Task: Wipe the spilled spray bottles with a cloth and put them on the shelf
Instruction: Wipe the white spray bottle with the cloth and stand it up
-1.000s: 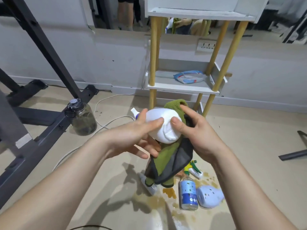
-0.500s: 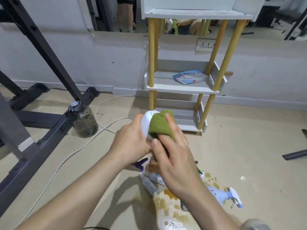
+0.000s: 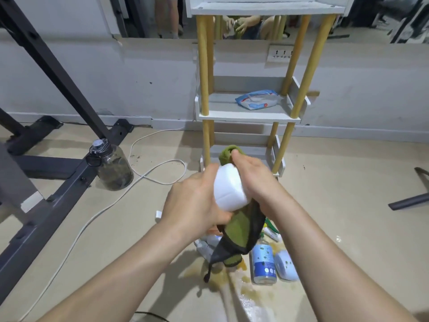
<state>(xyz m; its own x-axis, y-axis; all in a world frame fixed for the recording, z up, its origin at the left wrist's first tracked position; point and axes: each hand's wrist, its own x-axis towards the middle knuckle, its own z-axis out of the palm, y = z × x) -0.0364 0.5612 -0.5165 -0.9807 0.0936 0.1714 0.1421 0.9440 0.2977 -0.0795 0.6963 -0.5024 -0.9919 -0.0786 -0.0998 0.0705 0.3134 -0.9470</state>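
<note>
My left hand (image 3: pixel 197 203) grips a white spray bottle (image 3: pixel 228 187) from the left, its flat bottom turned toward me. My right hand (image 3: pixel 254 180) holds a green cloth with a dark edge (image 3: pixel 239 233) against the bottle's right side; cloth bunches above my fingertips and hangs down below. On the floor beneath lie more bottles in a brown spill: a clear one with a blue label (image 3: pixel 263 261), a pale blue one (image 3: pixel 285 264) and others partly hidden by the cloth. The white shelf with yellow posts (image 3: pixel 246 117) stands just behind.
A pack of wipes (image 3: pixel 257 102) lies on the middle shelf. A glass jar (image 3: pixel 112 167) stands to the left by a black metal frame (image 3: pixel 58 73). A white cable (image 3: pixel 148 175) runs across the floor. A mirror lines the wall above.
The bottle has been turned so its bottom faces me. My right hand with the cloth has shifted from the front of the bottle to its right side, and the cloth now hangs below.
</note>
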